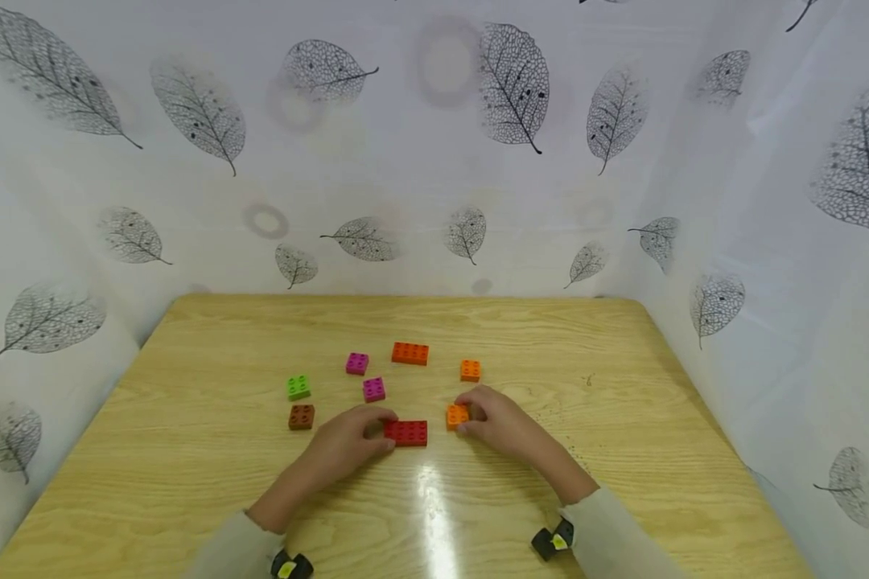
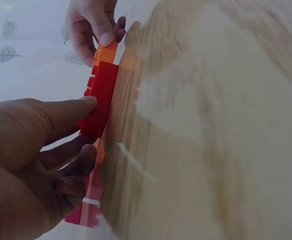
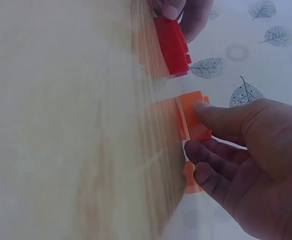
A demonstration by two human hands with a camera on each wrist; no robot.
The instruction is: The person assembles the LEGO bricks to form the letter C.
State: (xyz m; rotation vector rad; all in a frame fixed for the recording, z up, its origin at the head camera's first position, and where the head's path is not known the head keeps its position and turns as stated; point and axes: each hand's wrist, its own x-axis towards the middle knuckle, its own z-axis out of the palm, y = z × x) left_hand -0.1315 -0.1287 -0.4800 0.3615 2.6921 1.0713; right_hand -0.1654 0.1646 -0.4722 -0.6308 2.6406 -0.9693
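On the wooden table, my left hand (image 1: 349, 441) pinches the left end of a long red toy building brick (image 1: 408, 433), thumb on the near side. The left wrist view shows the thumb pressed along the side of this red brick (image 2: 100, 97). To its right, my right hand (image 1: 502, 423) holds a small square orange brick (image 1: 456, 416) between thumb and fingers. In the right wrist view the thumb lies on the orange brick (image 3: 192, 107). A short gap separates the red and orange bricks, and both rest on the table with studs up.
Beyond my hands lie a long orange-red brick (image 1: 409, 353), another small orange brick (image 1: 471, 370) and two magenta bricks, one farther back (image 1: 357, 363) and one nearer (image 1: 373, 390). A green brick (image 1: 298, 388) and a brown brick (image 1: 301, 416) sit left. A leaf-patterned curtain (image 1: 391, 161) surrounds the table (image 1: 623, 386).
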